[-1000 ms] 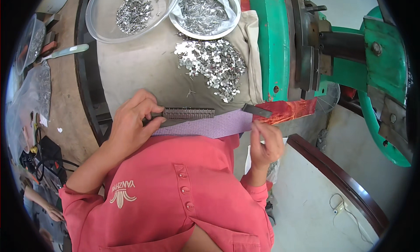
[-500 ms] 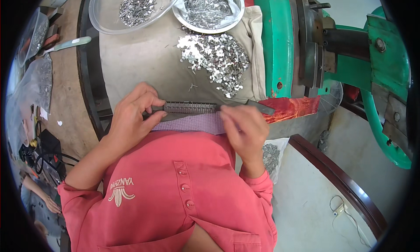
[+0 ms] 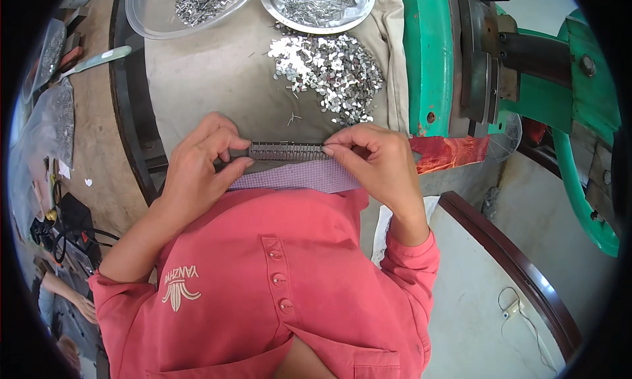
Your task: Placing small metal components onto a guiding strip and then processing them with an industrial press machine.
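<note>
A dark metal bar with a row of narrow slots [image 3: 288,152] lies level in front of my body, with small metal pieces seated along it. My left hand [image 3: 204,158] pinches its left end between thumb and fingers. At the other end, my right hand [image 3: 380,160] has thumb and forefinger closed on the bar, its other fingers curled. Just below the bar is a strip of checked cloth [image 3: 296,176]. Beyond it a pile of small shiny metal pieces [image 3: 329,73] lies on a beige cloth [image 3: 204,82], with a few loose pins [image 3: 293,119] nearer to me.
A clear plastic bowl [image 3: 141,23] and a white bowl [image 3: 322,30] of metal parts stand at the back. A green machine [image 3: 428,63] rises on the right. To the left, a wooden table [image 3: 99,129] carries a pale-handled tool [image 3: 105,57]; another person's hand [image 3: 85,308] shows lower left.
My right hand, blurred earlier over the bar's right end, now grips that end steadily, with its forearm swung outward. My left hand keeps its hold. The whole view has shifted slightly.
</note>
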A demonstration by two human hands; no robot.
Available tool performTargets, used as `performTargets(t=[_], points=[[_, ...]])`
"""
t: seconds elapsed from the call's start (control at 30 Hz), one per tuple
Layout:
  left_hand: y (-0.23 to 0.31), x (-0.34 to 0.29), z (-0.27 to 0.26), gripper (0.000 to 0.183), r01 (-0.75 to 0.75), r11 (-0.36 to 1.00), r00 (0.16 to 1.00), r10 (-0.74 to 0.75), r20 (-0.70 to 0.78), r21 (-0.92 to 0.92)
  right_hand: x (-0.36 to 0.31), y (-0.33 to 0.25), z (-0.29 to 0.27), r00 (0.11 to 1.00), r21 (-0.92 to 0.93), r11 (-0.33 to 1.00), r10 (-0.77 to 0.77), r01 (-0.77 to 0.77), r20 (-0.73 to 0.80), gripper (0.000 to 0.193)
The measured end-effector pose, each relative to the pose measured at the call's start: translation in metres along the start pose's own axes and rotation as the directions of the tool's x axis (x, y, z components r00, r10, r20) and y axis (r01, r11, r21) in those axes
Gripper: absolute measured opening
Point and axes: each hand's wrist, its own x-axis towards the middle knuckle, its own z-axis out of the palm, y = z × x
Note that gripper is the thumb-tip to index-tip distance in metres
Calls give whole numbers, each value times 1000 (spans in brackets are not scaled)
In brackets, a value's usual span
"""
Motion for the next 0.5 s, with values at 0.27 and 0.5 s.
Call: performTargets(t=[0.27, 0.5], points=[[0, 1, -1, 26, 4, 1000, 1000, -4, 9, -4, 3, -3, 0, 1000, -57, 998, 3, -1, 23, 7], [-1, 0, 0, 27, 5, 1000, 1000, -5, 2, -18, 4, -1, -1, 998, -46, 999, 20, -17, 64, 8]])
